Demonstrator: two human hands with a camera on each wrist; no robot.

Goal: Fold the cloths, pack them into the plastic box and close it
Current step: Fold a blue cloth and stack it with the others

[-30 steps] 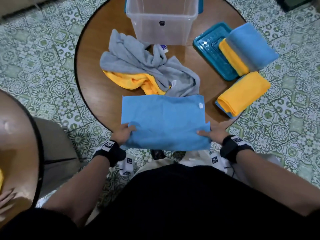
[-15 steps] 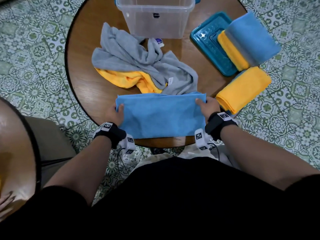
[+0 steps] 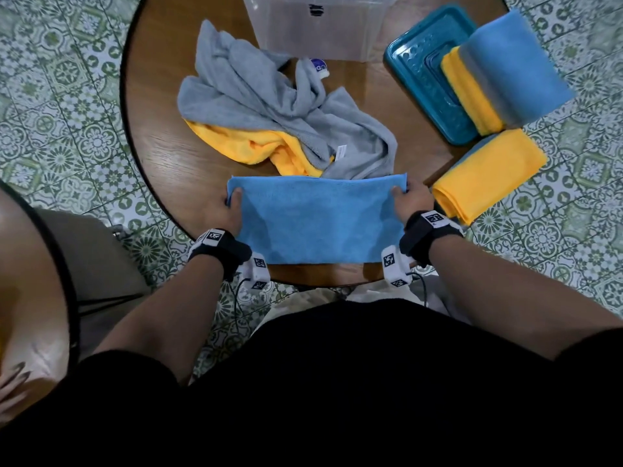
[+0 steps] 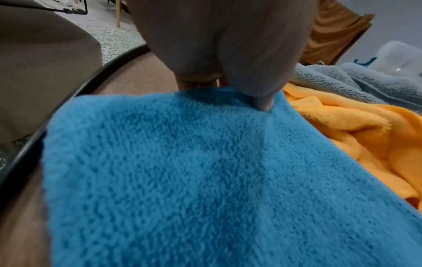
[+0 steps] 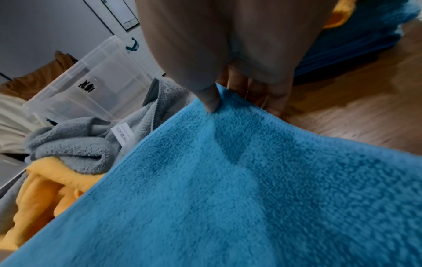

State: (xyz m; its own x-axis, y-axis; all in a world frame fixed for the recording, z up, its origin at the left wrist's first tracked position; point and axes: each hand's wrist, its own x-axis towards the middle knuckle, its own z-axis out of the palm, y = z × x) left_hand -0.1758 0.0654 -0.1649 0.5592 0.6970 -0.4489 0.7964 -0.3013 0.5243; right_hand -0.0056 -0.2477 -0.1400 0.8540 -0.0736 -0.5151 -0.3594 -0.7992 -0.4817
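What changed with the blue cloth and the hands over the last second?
Both hands carried the near edge of the blue cloth away from the person, folding it in half. The left hand and right hand now pinch its far corners. The grey cloth, folded stacks and plastic box stayed put.

Our left hand [image 3: 232, 210] and right hand [image 3: 409, 202] each pinch a far corner, thumbs on top, forearms reaching forward side by side.
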